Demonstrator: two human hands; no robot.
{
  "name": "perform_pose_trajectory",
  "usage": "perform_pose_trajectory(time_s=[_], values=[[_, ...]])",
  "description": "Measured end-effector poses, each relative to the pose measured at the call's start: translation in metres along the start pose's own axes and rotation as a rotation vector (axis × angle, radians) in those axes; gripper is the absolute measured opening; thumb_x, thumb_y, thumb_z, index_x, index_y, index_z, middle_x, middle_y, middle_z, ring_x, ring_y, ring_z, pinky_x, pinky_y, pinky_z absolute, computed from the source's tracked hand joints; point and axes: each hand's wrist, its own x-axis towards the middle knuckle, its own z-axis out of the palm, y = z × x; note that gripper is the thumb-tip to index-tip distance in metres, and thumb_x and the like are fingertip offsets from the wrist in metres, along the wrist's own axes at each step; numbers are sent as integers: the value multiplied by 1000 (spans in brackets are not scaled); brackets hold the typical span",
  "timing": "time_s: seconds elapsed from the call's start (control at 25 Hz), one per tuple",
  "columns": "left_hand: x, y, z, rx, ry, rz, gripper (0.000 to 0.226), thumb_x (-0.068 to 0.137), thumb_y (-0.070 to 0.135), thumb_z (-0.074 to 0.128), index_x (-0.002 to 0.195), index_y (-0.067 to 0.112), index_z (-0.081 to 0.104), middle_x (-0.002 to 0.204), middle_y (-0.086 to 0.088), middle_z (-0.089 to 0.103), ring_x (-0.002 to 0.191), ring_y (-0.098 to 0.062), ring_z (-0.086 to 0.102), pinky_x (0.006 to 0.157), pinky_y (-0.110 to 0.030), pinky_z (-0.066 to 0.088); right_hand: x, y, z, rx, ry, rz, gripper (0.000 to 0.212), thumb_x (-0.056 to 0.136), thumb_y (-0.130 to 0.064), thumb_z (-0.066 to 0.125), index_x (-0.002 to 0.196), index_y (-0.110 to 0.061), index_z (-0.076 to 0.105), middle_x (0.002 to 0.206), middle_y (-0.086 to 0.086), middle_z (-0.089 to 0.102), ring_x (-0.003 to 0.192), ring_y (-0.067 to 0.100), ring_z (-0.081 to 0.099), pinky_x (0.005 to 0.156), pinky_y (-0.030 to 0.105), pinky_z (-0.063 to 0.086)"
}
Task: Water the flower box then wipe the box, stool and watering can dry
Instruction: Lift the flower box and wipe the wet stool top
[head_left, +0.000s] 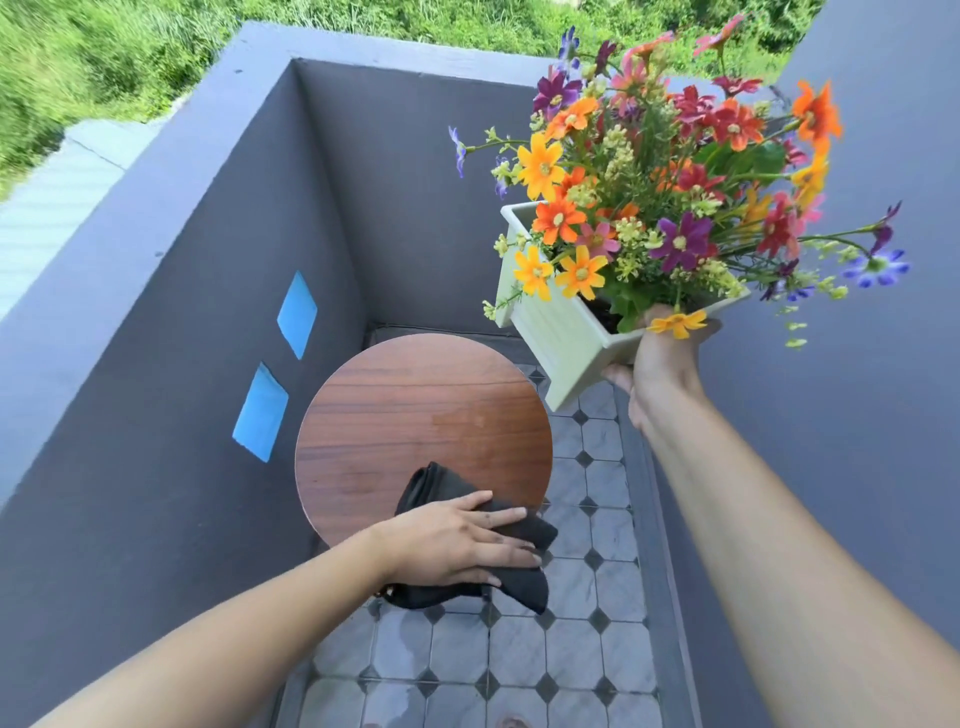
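The left hand (457, 540) is pressing flat on a black cloth (431, 488) at the stool's (415, 415) near edge; the right hand (660, 364) is gripping the flower box (561, 338) aloft, tilted, up-right of the wet seat.

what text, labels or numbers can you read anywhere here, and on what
None: no readable text in this view.
The two blue tape patches on the dark grey wall are blank.
The pale green plastic flower box, round wooden stool top and black cloth carry no markings.
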Motion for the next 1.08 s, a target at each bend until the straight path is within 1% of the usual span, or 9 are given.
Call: perform_pose_trajectory(time_s=[0.16, 0.28, 0.36, 0.44, 0.6, 0.76, 0.84, 0.92, 1.08], values=[[-55, -7, 9, -55, 35, -151, 43, 100, 45, 17, 143, 40, 20, 148, 9, 40, 142, -17, 13, 114, -50, 12, -12, 6, 12, -7, -39, 13, 41, 78, -27, 43, 108, -26, 16, 141, 14, 40, 85, 19, 57, 40, 24, 54], [-90, -26, 8, -143, 87, -410, 44, 94, 56, 4, 136, 61, -5, 149, 14, 32, 142, -15, 7, 115, -47, 1, -21, 12, 20, -5, -80, 37, 41, 77, -27, 44, 112, -24, 23, 132, 15, 46, 89, 25, 59, 41, 26, 55], [-108, -39, 4, -195, 152, -590, 47, 91, 61, 5, 138, 58, 4, 150, 8, 34, 141, -12, 4, 118, -45, 8, -27, 17, 26, -17, -105, 67, 65, 73, -30, 45, 135, -17, 33, 136, 17, 48, 93, 27, 62, 41, 25, 54], [-119, -49, -2, -244, 238, -762, 45, 97, 48, 24, 141, 51, 13, 152, -2, 33, 140, -12, 4, 119, -44, 13, -32, 19, 31, -18, -115, 100, 78, 75, -29, 46, 148, -14, 24, 136, 17, 48, 100, 31, 63, 41, 25, 54], [-137, -70, -12, -363, 489, -1152, 48, 99, 24, 41, 144, 37, 27, 151, -8, 35, 139, -26, 34, 109, -37, 30, -40, 18, 38, -30, -146, 109, 47, 89, -22, 44, 133, -17, 32, 129, 14, 48, 98, 30, 60, 41, 26, 55], [-137, -84, -53, -435, 896, -1490, 43, 96, 24, 47, 138, 19, 43, 130, -17, 57, 119, -38, 50, 99, -41, 38, -52, 13, 40, -146, -222, 108, 45, 96, -21, 38, 140, -11, 34, 88, 7, 51, 76, 24, 57, 58, 35, 55], [-137, -87, -84, -739, 1055, -1503, 36, 88, 36, 59, 122, 23, 55, 119, -8, 62, 117, -33, 53, 102, -39, 40, -60, 9, 37, -178, -316, 122, 22, 99, -18, 33, 107, -6, 50, 85, 11, 52, 74, 28, 54, 62, 38, 51], [-135, -85, -114, -1070, 1168, -1368, 31, 78, 52, 66, 98, 29, 64, 108, -4, 68, 106, -31, 62, 96, -46, 48, -64, 12, 35, -250, -412, 122, 27, 101, -17, 28, 91, -6, 51, 91, 16, 55, 77, 31, 54, 59, 39, 52], [-113, -63, -148, -1167, 1006, -1167, 18, 91, 39, 55, 100, 27, 65, 99, 0, 69, 82, -13, 66, 70, -27, 54, -53, 30, 41, -351, -477, 155, 35, 101, -23, 27, 114, -1, 51, 112, 23, 58, 101, 39, 57, 84, 52, 51]])
